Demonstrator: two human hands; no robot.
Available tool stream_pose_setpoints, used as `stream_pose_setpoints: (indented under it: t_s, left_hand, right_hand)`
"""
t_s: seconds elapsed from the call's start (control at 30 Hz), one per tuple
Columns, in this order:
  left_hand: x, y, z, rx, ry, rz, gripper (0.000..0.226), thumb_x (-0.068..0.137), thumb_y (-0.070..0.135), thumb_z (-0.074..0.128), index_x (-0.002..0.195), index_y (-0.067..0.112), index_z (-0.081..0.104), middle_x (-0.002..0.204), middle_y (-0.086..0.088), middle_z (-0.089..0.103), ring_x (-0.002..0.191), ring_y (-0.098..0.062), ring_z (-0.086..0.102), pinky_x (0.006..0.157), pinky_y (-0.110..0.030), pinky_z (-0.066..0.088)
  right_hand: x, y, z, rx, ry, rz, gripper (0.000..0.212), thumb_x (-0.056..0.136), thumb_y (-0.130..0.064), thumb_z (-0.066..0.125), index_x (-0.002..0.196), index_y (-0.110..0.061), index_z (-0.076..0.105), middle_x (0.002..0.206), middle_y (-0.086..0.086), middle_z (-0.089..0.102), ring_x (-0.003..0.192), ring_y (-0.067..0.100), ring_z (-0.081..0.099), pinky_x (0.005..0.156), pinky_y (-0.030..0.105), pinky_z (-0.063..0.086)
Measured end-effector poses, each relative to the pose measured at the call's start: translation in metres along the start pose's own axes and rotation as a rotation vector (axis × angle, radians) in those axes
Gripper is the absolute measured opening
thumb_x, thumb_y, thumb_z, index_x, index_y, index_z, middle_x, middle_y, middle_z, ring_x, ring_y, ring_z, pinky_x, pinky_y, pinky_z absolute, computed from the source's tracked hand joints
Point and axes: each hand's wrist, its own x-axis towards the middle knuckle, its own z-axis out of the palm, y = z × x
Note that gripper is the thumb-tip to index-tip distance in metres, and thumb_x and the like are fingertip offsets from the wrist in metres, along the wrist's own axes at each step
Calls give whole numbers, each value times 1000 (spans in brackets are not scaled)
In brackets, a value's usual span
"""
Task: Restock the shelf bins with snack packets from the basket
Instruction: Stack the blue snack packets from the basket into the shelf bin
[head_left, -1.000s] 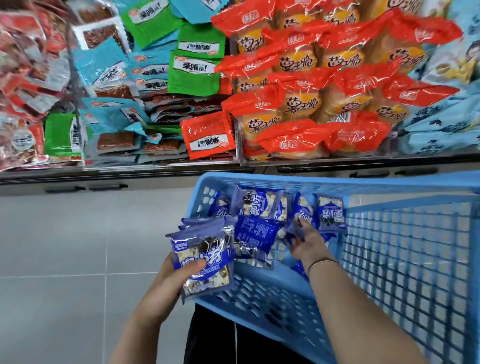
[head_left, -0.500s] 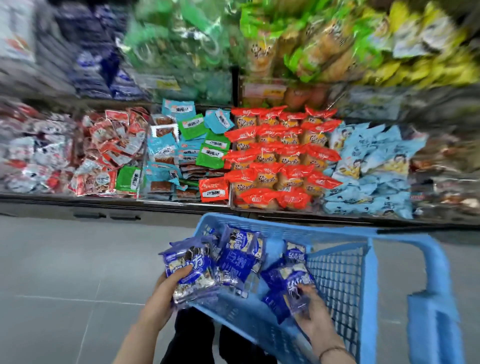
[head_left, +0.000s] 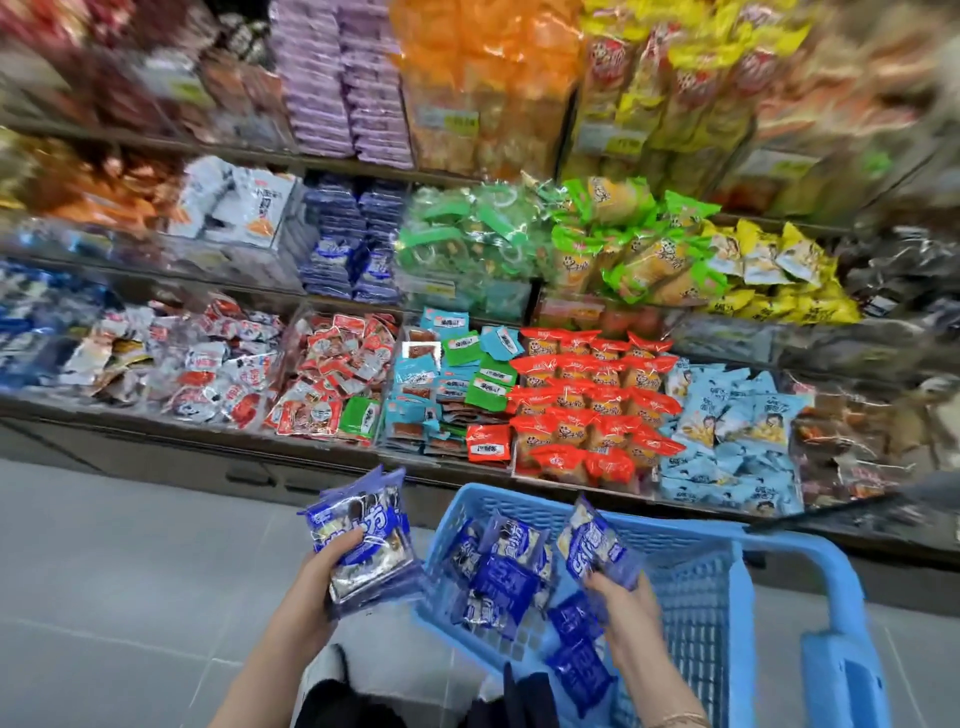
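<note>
While my left hand (head_left: 311, 587) clasps a packet stack (head_left: 371, 517), my right hand (head_left: 626, 613) pinches one packet (head_left: 592, 543) over the basket (head_left: 698, 597).

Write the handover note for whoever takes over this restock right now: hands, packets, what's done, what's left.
Left hand: grips a stack of blue packets, held left of the blue basket.
Right hand: grips a few more blue packets above the basket.
Basket: several loose packets lie inside.
Done: both handfuls are lifted out; neither has reached a bin.
Left: shelve them, likely in the middle-shelf bin of similar blue packets, though blur hides its labels; then empty the basket.
</note>
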Motion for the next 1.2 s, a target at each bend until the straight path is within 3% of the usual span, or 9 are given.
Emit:
stream_pose_setpoints:
  t_s: [0.2, 0.3, 0.47, 0.6, 0.77, 0.9, 1.0, 1.1, 1.2]
  left_hand:
    - [10, 53, -63, 59, -63, 23, 38, 70, 26, 61, 104, 8, 66, 87, -14, 75, 68, -25, 72, 50, -28, 55]
    - [16, 87, -103, 96, -96, 12, 41, 71, 26, 62, 106, 6, 66, 93, -16, 74, 72, -27, 73, 53, -29, 57]
    - [21, 140, -160, 117, -118, 17, 42, 70, 27, 62, 106, 4, 66, 93, -17, 74, 73, -28, 73, 56, -31, 58]
    - [29, 165, -186, 47, -115, 8, 44, 71, 28, 63, 108, 6, 66, 96, -17, 73, 76, -29, 73, 60, -33, 59]
    - [48, 186, -194, -15, -138, -59, 40, 72, 25, 65, 104, 1, 70, 104, -24, 70, 83, -37, 71, 59, -37, 58]
    - [73, 208, -190, 3, -140, -62, 39, 68, 25, 68, 100, 2, 71, 102, -23, 71, 80, -35, 72, 57, -35, 58]
    - [100, 232, -179, 36, -119, -38, 49, 67, 25, 70, 109, 1, 67, 103, -23, 71, 81, -35, 72, 58, -34, 58]
    - [123, 269, -163, 55, -132, -24, 71, 59, 36, 80, 120, 6, 63, 117, -18, 67, 103, -35, 67, 81, -43, 56]
    - [146, 308, -145, 125, -102, 28, 82, 47, 51, 79, 120, 17, 61, 140, -7, 51, 132, -29, 44, 109, -50, 34]
  right_hand:
    - [-39, -18, 80, 36, -30, -185, 28, 81, 1, 66, 103, -13, 60, 90, 10, 65, 81, 27, 60, 78, 37, 50]
    - [-71, -19, 129, 437, -114, -145, 15, 90, -4, 54, 94, -17, 60, 71, 5, 61, 65, 20, 57, 62, 25, 52]
    - [-119, -13, 201, 893, -327, 12, 40, 99, -35, 38, 106, -7, 67, 98, 10, 73, 87, 21, 71, 76, 30, 58]
    - [-135, -7, 241, 820, -292, 115, 30, 98, -32, 43, 98, -10, 64, 81, 7, 75, 68, 19, 72, 59, 28, 58]
    - [-125, -14, 271, 570, -310, 111, 19, 88, 8, 44, 88, -7, 55, 83, 10, 69, 72, 19, 67, 62, 28, 56]
    - [-104, -32, 301, 425, -255, 27, 33, 83, 16, 50, 102, -11, 55, 84, 9, 71, 73, 20, 68, 72, 31, 48]
    - [-79, -53, 328, 471, -242, 8, 25, 85, 13, 48, 101, -6, 53, 84, 13, 66, 73, 20, 68, 75, 30, 46]
    - [-50, -79, 354, 535, -261, 37, 15, 94, -5, 48, 107, -13, 49, 84, 10, 62, 72, 21, 65, 67, 29, 48]
    - [-24, -113, 379, 533, -330, 86, 14, 97, -25, 46, 106, -14, 50, 71, 9, 66, 64, 22, 68, 59, 32, 55]
